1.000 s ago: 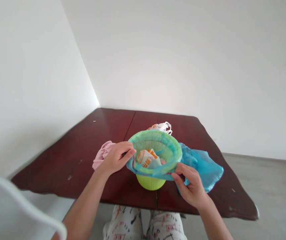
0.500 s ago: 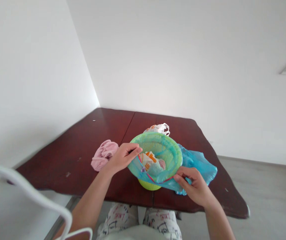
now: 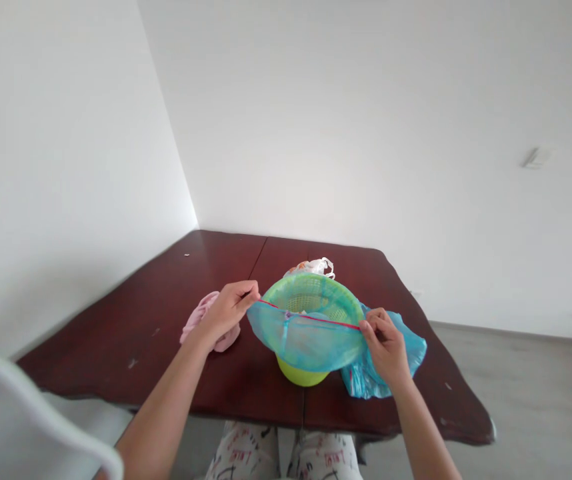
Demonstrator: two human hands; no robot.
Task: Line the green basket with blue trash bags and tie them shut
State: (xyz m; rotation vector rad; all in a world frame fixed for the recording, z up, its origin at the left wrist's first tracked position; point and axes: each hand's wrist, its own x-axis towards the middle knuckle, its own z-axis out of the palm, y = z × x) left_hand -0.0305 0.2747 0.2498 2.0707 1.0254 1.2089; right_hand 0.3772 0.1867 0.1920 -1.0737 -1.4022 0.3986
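Observation:
A green mesh plastic basket (image 3: 302, 378) stands near the table's front edge. A thin blue plastic bag (image 3: 311, 343) lines it and is folded over its rim, with a red drawstring (image 3: 323, 321) along the near edge. My left hand (image 3: 233, 305) pinches the left end of that string beside the rim. At the right end my right hand (image 3: 385, 340) pinches it too, so it is stretched taut across the opening. The bag's edge hides most of what lies inside the basket.
A crumpled pink cloth (image 3: 201, 313) lies left, partly behind my left hand. More blue plastic (image 3: 409, 343) lies to the right. Behind the basket is a white plastic bag (image 3: 319, 266) with orange print. The dark red table (image 3: 166, 320) meets white walls; a white cable (image 3: 41, 417) crosses lower left.
The drawstring, slack and sagging before, is now pulled straight across the opening. My left hand has moved out to the left and my right hand up. The basket's contents are now mostly covered.

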